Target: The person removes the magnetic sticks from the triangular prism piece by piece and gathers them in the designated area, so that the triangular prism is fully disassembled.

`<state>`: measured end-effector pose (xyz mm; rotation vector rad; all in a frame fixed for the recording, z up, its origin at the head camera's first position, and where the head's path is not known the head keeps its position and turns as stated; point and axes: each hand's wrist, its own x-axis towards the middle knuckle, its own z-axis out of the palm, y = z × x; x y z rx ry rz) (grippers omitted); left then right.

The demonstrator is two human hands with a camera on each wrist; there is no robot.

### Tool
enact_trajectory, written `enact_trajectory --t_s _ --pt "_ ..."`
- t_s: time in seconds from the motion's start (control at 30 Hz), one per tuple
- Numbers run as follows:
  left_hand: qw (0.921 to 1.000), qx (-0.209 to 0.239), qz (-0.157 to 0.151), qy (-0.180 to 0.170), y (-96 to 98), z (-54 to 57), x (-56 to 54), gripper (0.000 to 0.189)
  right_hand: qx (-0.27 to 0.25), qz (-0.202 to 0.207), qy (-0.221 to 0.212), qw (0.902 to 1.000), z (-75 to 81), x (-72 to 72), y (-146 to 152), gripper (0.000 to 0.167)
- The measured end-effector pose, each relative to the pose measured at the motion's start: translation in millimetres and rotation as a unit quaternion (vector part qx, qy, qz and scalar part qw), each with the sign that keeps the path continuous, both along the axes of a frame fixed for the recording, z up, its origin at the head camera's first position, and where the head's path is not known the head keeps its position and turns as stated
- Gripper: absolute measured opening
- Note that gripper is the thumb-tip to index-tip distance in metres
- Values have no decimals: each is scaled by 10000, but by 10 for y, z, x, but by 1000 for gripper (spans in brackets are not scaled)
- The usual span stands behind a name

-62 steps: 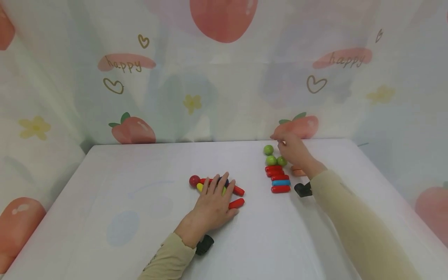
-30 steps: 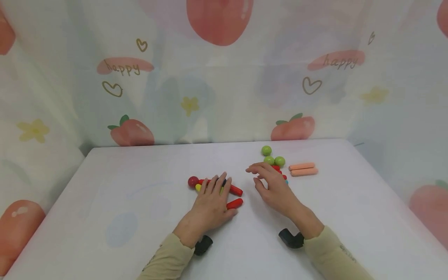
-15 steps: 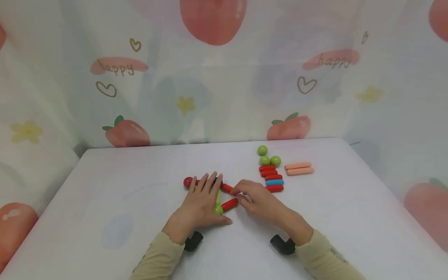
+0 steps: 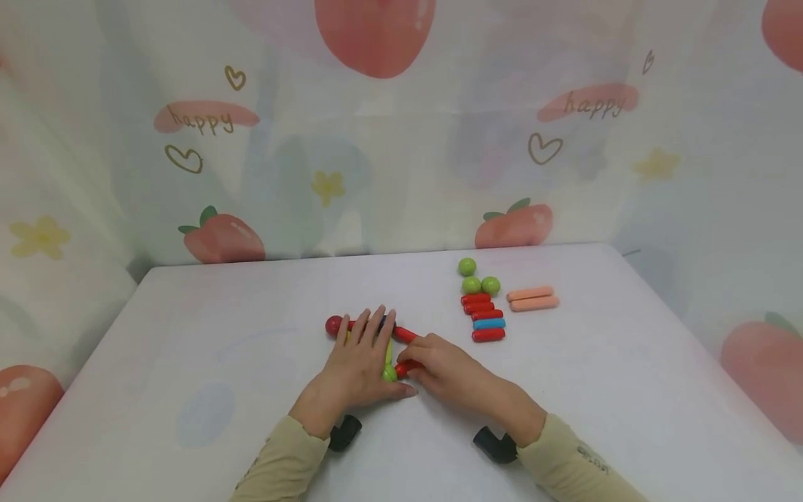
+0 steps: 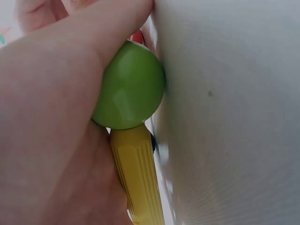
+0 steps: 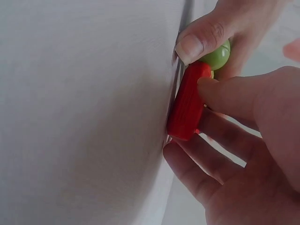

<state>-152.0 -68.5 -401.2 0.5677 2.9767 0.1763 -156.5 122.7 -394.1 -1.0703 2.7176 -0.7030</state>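
Observation:
My left hand (image 4: 354,369) lies with fingers spread over a small frame of coloured sticks and balls on the white table. Around it show a dark red ball (image 4: 334,325), a dark blue ball (image 4: 389,321) and a red stick (image 4: 404,335). In the left wrist view, a green ball (image 5: 131,86) sits against that hand at the end of a ribbed yellow stick (image 5: 136,173). My right hand (image 4: 454,373) pinches a short red stick (image 6: 187,103) between thumb and fingers, its far end right by the green ball. The palm hides the frame's middle.
Farther back on the right are several green balls (image 4: 467,266), a column of short red sticks (image 4: 488,335) with one blue stick (image 4: 488,324), and two peach sticks (image 4: 533,303). A patterned cloth (image 4: 401,153) rises behind the table (image 4: 263,293).
My right hand has come from the back right down to the frame and now pinches the red stick at its right side. The left hand stays on the frame, shifted slightly.

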Motion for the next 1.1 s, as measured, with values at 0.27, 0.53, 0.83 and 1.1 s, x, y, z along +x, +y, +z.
enact_trajectory --t_s 0.27,0.53,0.83,1.1 --pt "10000 -30 1 57 -4 -4 -1 116 -64 -13 78 9999 -13 -16 11 19" --pt "10000 -13 -7 48 4 8 4 114 82 -178 71 9998 8 5 13 20" --pt "10000 -73 65 0 6 5 2 114 113 -168 -71 9998 54 -52 107 21" --pt "9999 -111 68 -44 21 -7 -6 117 104 -285 -121 9995 184 -94 282 22"
